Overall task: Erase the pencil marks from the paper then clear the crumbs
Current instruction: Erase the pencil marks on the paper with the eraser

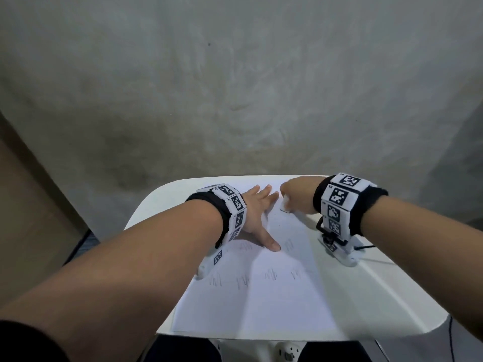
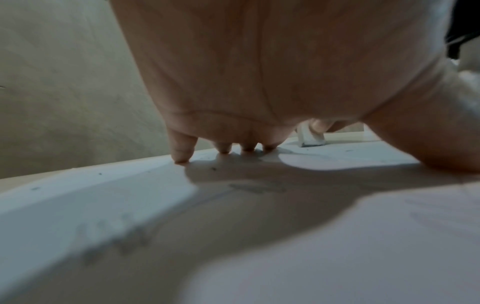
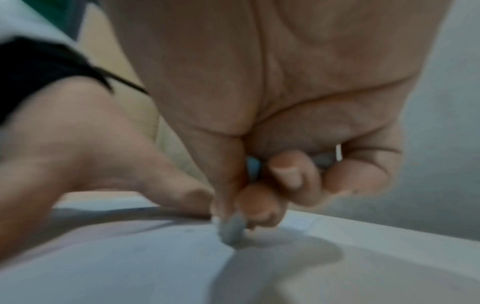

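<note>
The left hand (image 1: 257,212) is lying flat with fingers spread, pressing the sheet of paper (image 1: 261,296) onto the white table (image 1: 379,291). The right hand (image 1: 298,195) is pinching a white eraser (image 1: 285,205) against the paper's far end, beside scattered crumbs (image 2: 213,169). Pencil scribbles (image 1: 270,275) are showing nearer.

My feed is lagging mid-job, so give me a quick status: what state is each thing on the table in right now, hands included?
left hand: open, fingers spread, pressing the paper flat.
right hand: pinches the eraser, tip down on the paper.
eraser: upright in the fingers, touching the sheet at its far end.
paper: flat on the table, unfolded.
pencil marks: several scribbles not yet erased.
crumbs: a few dark specks lie on the sheet.
table: white, bearing the paper.
</note>
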